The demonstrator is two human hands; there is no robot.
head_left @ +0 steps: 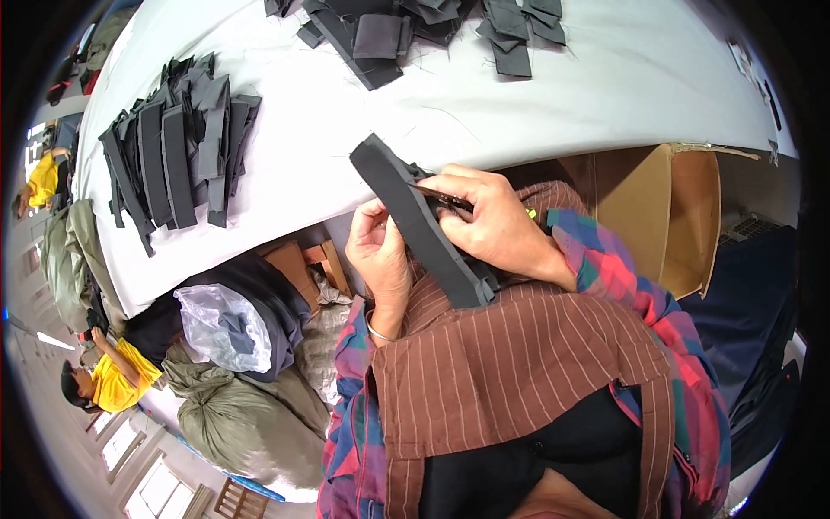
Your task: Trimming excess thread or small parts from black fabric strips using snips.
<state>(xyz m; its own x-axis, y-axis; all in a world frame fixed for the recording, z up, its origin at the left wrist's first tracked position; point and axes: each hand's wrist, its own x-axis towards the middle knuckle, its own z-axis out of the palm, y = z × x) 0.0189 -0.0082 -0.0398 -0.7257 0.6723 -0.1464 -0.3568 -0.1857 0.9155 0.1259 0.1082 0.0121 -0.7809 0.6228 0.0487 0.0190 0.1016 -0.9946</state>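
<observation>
A long dark grey fabric strip (415, 227), folded and stitched, slants in front of me over my lap at the table's edge. My left hand (379, 251) pinches its left edge near the middle, thumb and fingers closed. On the strip's other side, my right hand (493, 221) is closed round slim dark thread snips (448, 198), their tip against the strip's edge. Part of the snips is hidden by the fingers. More dark fabric hangs behind the strip, mostly covered by it.
On the white-covered table (303, 164), a fanned pile of dark strips (177, 138) lies left and more dark pieces (380, 36) lie at the far side. A cardboard box (692, 216) stands right; a plastic bag (223, 324) and an olive cloth bundle (246, 424) are left. People in yellow work beyond.
</observation>
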